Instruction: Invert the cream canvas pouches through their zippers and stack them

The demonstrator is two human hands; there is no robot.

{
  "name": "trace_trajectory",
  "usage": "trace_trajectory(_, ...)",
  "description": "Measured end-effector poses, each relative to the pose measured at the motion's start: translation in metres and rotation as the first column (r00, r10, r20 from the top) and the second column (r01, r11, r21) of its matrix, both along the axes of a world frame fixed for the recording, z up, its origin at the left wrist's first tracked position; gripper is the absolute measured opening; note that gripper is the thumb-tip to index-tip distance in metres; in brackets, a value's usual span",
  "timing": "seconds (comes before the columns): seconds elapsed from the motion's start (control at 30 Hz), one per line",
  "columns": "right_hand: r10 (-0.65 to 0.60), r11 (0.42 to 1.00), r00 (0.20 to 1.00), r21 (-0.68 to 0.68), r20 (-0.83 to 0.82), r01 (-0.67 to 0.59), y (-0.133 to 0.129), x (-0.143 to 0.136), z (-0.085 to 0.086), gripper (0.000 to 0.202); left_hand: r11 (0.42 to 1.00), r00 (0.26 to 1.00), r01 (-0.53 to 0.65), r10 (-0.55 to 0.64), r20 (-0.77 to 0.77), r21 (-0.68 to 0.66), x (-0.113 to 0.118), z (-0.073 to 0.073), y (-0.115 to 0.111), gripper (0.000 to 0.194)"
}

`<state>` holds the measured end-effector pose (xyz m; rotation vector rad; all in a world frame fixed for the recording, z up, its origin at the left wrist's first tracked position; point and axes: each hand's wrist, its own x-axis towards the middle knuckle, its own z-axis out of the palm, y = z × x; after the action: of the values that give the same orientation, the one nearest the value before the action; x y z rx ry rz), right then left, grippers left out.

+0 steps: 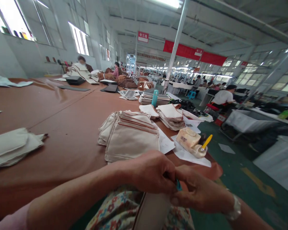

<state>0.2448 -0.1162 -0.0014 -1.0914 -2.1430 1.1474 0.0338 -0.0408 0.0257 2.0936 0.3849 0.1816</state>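
Note:
My left hand [151, 172] is closed, its fingers pinching the top end of a beige fabric piece [152, 210] that hangs down over my lap. My right hand [201, 190] meets it at the fingertips, closed around a small teal tool [179, 184]. Only a bit of that tool shows between the fingers, so its exact kind is hidden. Just beyond my hands lies a fanned stack of beige pieces [132, 140] with brown edges on the brown-covered table [69, 140].
At right stand a cut-open plastic container [188, 140] with a yellow-handled tool [207, 141] on white paper, and smaller stacks [171, 115]. A teal cylinder [155, 97] stands behind. More beige pieces [12, 147] lie left. The table's edge falls off to the right; people work farther away.

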Motion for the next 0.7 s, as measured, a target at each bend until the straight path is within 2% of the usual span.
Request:
trace_trajectory(0.07,-0.027,0.998,0.992,-0.055,-0.123,0.021,-0.004,-0.014,-0.009,0.028,0.979,0.999,0.03,-0.038,-0.037,-0.2,-0.003,-0.003,0.008,0.023)
trace_trajectory(0.13,-0.077,0.995,0.976,-0.072,-0.205,0.064,-0.006,-0.015,-0.017,0.031,0.888,0.994,0.076,-0.103,-0.035,-0.453,-0.014,-0.013,0.02,0.043)
trace_trajectory(0.2,-0.095,0.995,0.967,-0.051,-0.237,0.085,-0.007,-0.006,-0.021,0.03,0.806,0.996,0.054,-0.084,-0.022,-0.59,-0.025,-0.026,0.028,0.053)
trace_trajectory(0.23,-0.097,0.995,0.969,-0.048,-0.227,0.088,-0.006,0.0,-0.022,0.029,0.797,0.999,0.02,-0.04,-0.021,-0.604,-0.029,-0.032,0.028,0.052)
trace_trajectory(0.3,-0.09,0.995,0.983,-0.066,-0.158,0.08,-0.003,0.011,-0.022,0.026,0.822,0.998,-0.062,0.068,-0.01,-0.567,-0.031,-0.039,0.025,0.045)
trace_trajectory(0.43,-0.103,0.992,0.995,-0.072,-0.007,0.102,0.006,0.021,-0.017,0.013,0.889,0.986,-0.131,0.162,0.034,-0.44,-0.018,-0.038,0.013,0.029)
trace_trajectory(0.57,-0.09,0.99,0.987,-0.117,-0.134,0.075,0.006,0.013,-0.014,0.025,0.91,0.987,-0.118,0.152,0.054,-0.398,-0.006,-0.041,0.005,0.023)
trace_trajectory(0.7,-0.15,0.989,0.979,-0.038,-0.14,0.146,0.0,0.007,-0.022,0.019,0.894,0.98,-0.152,0.191,0.05,-0.422,-0.007,-0.049,0.002,0.026)
